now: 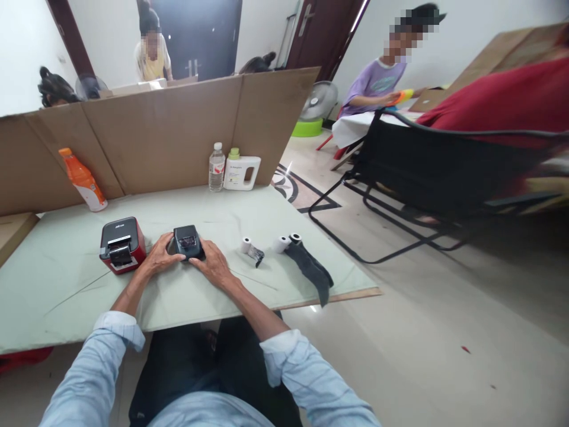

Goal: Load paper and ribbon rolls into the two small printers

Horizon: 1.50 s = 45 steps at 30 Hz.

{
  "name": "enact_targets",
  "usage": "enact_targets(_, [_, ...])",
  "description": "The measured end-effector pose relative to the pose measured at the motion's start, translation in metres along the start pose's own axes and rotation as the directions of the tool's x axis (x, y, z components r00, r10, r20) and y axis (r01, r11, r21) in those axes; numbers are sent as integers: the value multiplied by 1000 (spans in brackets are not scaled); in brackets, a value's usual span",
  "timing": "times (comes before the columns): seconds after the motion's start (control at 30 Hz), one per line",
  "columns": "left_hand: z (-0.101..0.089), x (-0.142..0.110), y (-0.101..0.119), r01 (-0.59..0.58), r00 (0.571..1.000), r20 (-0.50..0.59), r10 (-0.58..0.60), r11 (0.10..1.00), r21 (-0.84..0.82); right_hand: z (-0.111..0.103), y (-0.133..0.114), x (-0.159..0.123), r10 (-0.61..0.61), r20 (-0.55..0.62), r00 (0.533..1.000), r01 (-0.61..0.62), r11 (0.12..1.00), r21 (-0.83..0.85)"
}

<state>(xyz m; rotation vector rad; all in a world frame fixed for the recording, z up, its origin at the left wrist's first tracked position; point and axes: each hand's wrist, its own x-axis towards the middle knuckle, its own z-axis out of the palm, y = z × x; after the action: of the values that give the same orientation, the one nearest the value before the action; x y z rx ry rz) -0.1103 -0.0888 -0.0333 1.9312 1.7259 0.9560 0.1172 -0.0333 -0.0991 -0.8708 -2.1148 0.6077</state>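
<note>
A small black printer (188, 242) stands on the table between my two hands, with a dark glossy patch on its top. My left hand (160, 254) grips its left side, thumb along the near edge. On the right side my right hand (215, 262) holds it, fingers against the casing. Left of my left hand sits a larger red and black label printer (122, 244) with a dark strip at its front slot. To the right lie a small paper roll (246, 244) with a crumpled dark tail, a white roll (281, 244) and a roll with a long black strip (311, 270).
The table (191, 302) has a pale green cover. A cardboard screen (164, 130) stands along its back, with an orange bottle (83, 179), a water bottle (217, 168) and a white jug (241, 172) before it. Rightward are a black folding chair (427, 160) and other people.
</note>
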Motion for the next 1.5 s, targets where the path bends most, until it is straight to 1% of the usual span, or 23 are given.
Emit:
enact_targets(0.17, [2,1,-5,-26,999,-34,27,999,22,-2,-1,1,-3,-1,1000,3,1000,17])
enact_targets(0.3, [4,2,-9,-19,999,-34,20,999,27,-3,-1,3,16,26,1000,-17,1000,18])
enact_targets(0.43, [4,1,-13,6,1000,-20,-5,999,52,-3,-2,2,15,8,1000,-15,1000,-2])
enact_targets(0.67, [-1,1,-11,-25,999,32,24,998,49,0,-2,0,-42,-32,999,41,999,-29])
enact_targets(0.87, [-8,2,-4,33,997,69,-35,999,29,4,2,0,-36,-44,998,36,999,-11])
enact_targets(0.97, [-10,3,-6,61,997,50,-59,998,-33,6,3,-1,-24,-41,999,23,1000,-7])
enact_targets(1.07, [-9,6,-8,130,991,3,-131,986,-104,6,4,-1,-20,-40,999,20,1000,-7])
enact_targets(1.13, [-6,10,-8,202,977,-35,-209,969,-141,6,4,-1,-22,-40,999,22,1000,-7])
enact_targets(1.17, [-4,13,-8,254,962,-57,-266,953,-162,6,4,-1,-24,-38,999,23,1000,-7])
enact_targets(1.23, [1,18,-8,360,918,-96,-385,910,-206,5,3,-1,-22,-30,999,21,1000,-10])
enact_targets(1.3, [6,24,-8,426,878,-126,-463,873,-238,5,3,-1,-14,-21,1000,13,1000,-19])
enact_targets(1.37, [10,28,-9,444,862,-138,-488,858,-258,4,2,-1,-9,-17,1000,9,1000,-24])
enact_targets(1.5, [13,34,-11,465,841,-126,-526,822,-329,4,3,-1,-10,-9,1000,10,1000,-10])
